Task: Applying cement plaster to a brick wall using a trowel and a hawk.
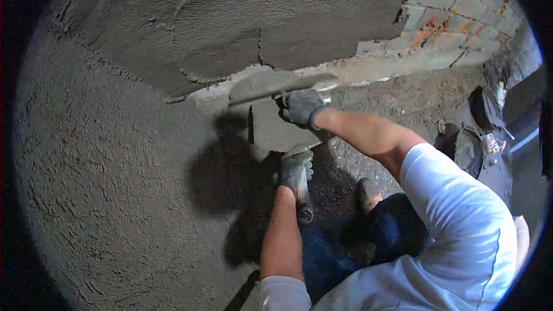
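My right hand [302, 106], in a grey glove, is closed on a long steel trowel [308, 82] loaded with grey mortar, held over a square hawk [276, 129] near the foot of the wall. The hawk carries a layer of grey mortar. Below it, my left hand [294, 170], also gloved, grips the hawk's handle. The trowel's blade is tilted beside the band of bare pale base [368, 66] under the wet plaster [294, 6].
Plastered surface [115, 173] fills the left. Unplastered blocks with orange patches [449, 23] show top right. The rough wet floor [415, 98] runs along the wall, with tools and a bucket-like object [469, 150] at right. My legs and a foot are below.
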Motion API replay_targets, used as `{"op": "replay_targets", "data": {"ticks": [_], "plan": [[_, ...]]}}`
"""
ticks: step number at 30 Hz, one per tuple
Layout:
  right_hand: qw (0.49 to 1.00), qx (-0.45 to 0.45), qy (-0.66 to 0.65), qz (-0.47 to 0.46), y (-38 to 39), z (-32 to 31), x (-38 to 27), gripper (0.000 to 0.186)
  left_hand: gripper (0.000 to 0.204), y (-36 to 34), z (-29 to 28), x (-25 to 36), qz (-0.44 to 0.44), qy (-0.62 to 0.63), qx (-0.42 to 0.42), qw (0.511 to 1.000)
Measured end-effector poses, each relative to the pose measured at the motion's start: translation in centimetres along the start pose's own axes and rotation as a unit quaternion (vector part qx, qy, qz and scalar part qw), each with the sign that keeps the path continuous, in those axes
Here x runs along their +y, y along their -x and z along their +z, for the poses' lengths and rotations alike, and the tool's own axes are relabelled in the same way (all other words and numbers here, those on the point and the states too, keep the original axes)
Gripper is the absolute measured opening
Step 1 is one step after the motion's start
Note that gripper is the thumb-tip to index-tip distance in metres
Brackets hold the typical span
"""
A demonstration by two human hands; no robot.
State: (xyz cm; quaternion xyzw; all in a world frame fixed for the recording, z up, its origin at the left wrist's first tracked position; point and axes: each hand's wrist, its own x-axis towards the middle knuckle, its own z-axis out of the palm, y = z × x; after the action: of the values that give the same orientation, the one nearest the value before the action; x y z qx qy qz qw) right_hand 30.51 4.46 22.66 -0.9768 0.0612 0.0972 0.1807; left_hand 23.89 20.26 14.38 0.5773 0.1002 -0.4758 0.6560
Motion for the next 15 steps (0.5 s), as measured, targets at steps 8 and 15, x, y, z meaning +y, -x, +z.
{"op": "replay_targets", "data": {"ticks": [8,15], "plan": [[0.998,0.049,0.025,-0.043,-0.7,-6.9,-3.9,0.034,0.017,-2.4,-3.1,-1.2,0.016,0.1,-0.002,0.995],[0.991,0.091,0.039,-0.086,0.7,-14.1,-2.2,0.038,0.026,-4.2,-5.2,-1.2,0.051,0.047,-0.013,0.998]]}}
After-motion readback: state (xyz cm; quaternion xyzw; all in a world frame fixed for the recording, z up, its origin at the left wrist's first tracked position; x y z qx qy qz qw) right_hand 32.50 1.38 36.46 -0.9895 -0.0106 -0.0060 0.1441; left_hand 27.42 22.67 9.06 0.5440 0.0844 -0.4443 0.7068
